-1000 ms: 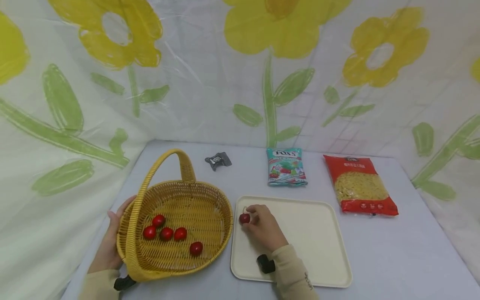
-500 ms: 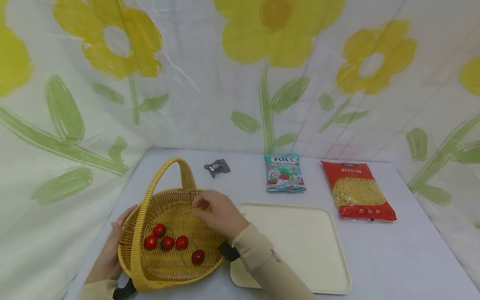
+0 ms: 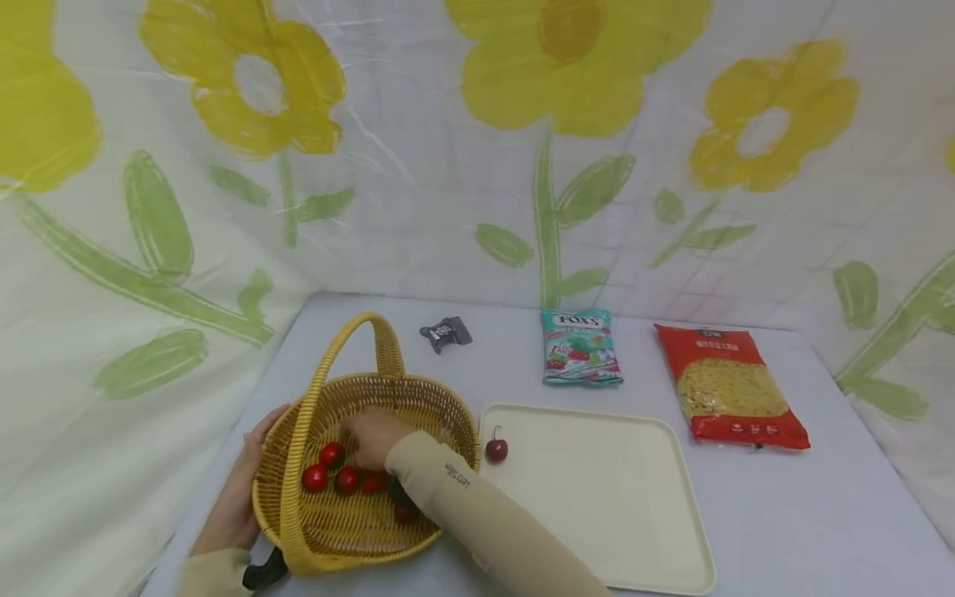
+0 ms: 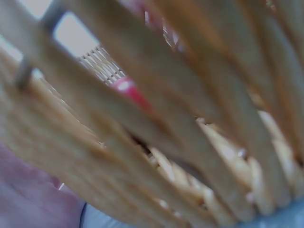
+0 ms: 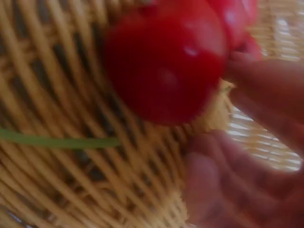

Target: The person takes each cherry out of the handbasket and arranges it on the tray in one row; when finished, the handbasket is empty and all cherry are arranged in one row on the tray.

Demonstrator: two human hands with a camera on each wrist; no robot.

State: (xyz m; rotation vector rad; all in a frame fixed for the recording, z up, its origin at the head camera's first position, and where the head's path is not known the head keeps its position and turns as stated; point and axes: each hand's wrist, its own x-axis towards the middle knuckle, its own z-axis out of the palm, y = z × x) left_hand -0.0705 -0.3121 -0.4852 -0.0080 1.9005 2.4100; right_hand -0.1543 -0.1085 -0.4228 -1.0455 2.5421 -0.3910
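Note:
A yellow wicker basket (image 3: pixel 373 531) with a tall handle holds several red cherries (image 3: pixel 315 478). My left hand (image 3: pixel 235 497) lies along the outside of its left wall, thumb off the rim; in the left wrist view the palm (image 4: pixel 38 190) is beside the weave (image 4: pixel 142 156). Inside the basket, my right hand (image 3: pixel 376 435) reaches down among the cherries. The right wrist view shows a large cherry (image 5: pixel 166 61) with its green stem (image 5: pixel 61 141), close to the fingers (image 5: pixel 204 175), which stand apart. One cherry (image 3: pixel 496 450) with its stem up sits on the cream tray (image 3: pixel 597 497).
Behind the basket lies a small black wrapped packet (image 3: pixel 446 333). A green Fox's candy bag (image 3: pixel 580 348) lies behind the tray, and a red pasta bag (image 3: pixel 731 385) at the right. A flowered curtain (image 3: pixel 448 182) borders the table (image 3: pixel 843 497).
My right hand has let go of the cherry on the tray, crossed left over the basket's rim and gone down inside. My left hand stays at the basket's side.

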